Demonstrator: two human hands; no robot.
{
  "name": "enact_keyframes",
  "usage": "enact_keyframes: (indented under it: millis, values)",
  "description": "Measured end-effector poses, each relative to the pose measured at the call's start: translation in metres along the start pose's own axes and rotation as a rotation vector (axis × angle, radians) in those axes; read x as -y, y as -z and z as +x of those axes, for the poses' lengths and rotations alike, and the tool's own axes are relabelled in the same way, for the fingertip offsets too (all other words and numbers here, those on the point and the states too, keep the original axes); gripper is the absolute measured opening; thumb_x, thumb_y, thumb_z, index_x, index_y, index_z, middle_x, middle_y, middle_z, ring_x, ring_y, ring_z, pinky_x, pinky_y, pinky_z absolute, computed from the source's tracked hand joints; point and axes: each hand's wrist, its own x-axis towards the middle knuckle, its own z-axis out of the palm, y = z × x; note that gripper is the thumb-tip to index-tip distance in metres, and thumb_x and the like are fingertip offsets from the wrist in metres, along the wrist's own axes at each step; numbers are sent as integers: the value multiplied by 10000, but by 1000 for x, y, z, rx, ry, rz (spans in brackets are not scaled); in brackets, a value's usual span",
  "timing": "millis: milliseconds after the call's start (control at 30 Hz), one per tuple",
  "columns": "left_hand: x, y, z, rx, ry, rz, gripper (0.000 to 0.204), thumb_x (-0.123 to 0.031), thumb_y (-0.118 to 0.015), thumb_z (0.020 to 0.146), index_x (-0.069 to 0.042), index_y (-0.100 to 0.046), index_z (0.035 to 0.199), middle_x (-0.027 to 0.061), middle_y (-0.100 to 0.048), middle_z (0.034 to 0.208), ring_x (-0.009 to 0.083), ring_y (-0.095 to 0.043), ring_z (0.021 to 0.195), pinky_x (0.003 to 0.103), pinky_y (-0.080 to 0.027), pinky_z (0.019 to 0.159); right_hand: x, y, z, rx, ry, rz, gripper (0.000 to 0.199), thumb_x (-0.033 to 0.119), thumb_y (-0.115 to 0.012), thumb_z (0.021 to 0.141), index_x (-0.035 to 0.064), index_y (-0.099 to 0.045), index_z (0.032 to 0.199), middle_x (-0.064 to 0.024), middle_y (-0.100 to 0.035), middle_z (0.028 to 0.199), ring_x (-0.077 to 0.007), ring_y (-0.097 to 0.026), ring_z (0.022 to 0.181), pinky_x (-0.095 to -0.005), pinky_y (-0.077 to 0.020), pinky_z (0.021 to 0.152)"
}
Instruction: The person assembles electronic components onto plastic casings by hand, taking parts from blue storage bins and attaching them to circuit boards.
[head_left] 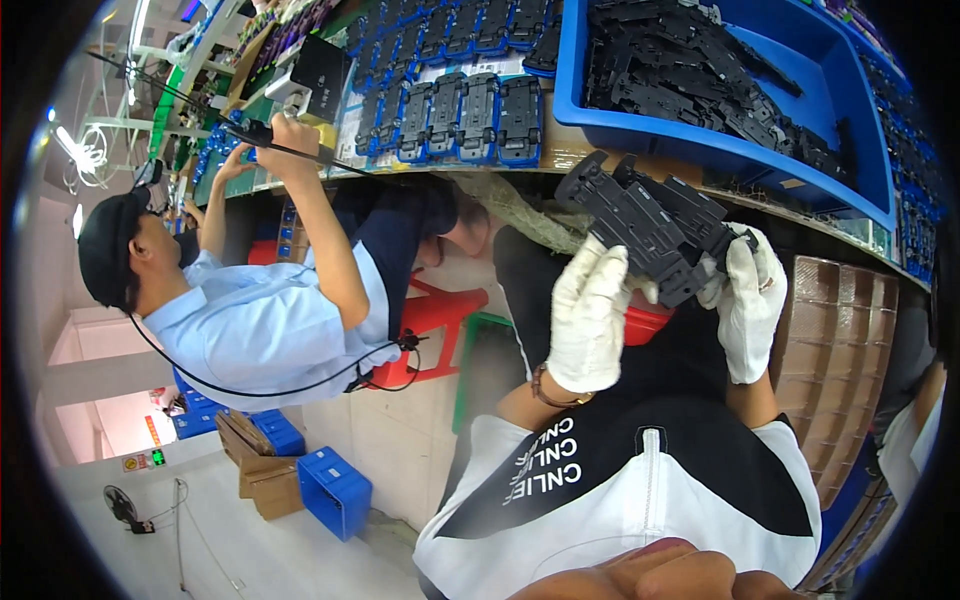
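Observation:
Two black plastic pieces shaped like toy car chassis are held up in front of me at the table's edge. The left chassis (635, 222) has a wheel-like rounded end at its top; the other black chassis (697, 212) overlaps behind it on the right. My left hand (588, 322), in a white glove, is closed on the left piece near its lower side. My right hand (752, 300), also gloved, grips the right piece by its lower right end. Some fingertips are hidden behind the parts. Beyond them stands a blue bin (650, 135) heaped with similar black parts (690, 75).
Rows of upturned blue toy cars (465, 115) with black undersides cover the table to the bin's left. A co-worker (260, 325) in light blue sits on a red stool (435, 320) at my left, holding a tool. A divided brown tray (835, 350) stands at my right.

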Motion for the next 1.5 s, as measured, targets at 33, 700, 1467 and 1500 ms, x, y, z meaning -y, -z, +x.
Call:
enact_keyframes:
  millis: [33, 700, 1467, 1500]
  values:
    - [-5, 1, 2, 39, 38, -10, 306, -75, -460, 966, -18, -529, 1258, 63, -637, 1100, 127, -602, 885, 266, -485, 681, 4, 0, 1, 12, 0, -19, 315, 228, -584, 935, -31, -575, 1114, -56, -604, 687, -80, -513, 494, -193, -415, 478]
    - [-78, 13, 29, 110, 34, 524, 317, -7, -587, 877, 50, -586, 1190, 69, -635, 1095, 105, -607, 949, 217, -476, 849, 17, 5, 6, -36, -41, 92, 194, 245, -583, 941, 56, -608, 905, -56, -615, 649, -85, -494, 447, -202, -345, 397]
    - [-70, 8, 32, 155, 162, 545, 353, -10, -583, 865, 82, -574, 1206, 98, -578, 1223, 143, -577, 1063, 235, -442, 935, 13, 8, 6, -118, -55, 133, 212, 248, -611, 934, 38, -598, 952, -54, -620, 650, -66, -478, 409, -161, -302, 367]
    - [-69, 6, 32, 144, 166, 552, 350, -11, -575, 870, 88, -571, 1205, 103, -577, 1222, 147, -576, 1068, 237, -441, 942, 13, 6, 6, -159, -58, 120, 216, 253, -607, 935, 38, -598, 949, -58, -614, 636, -68, -467, 404, -168, -296, 364]
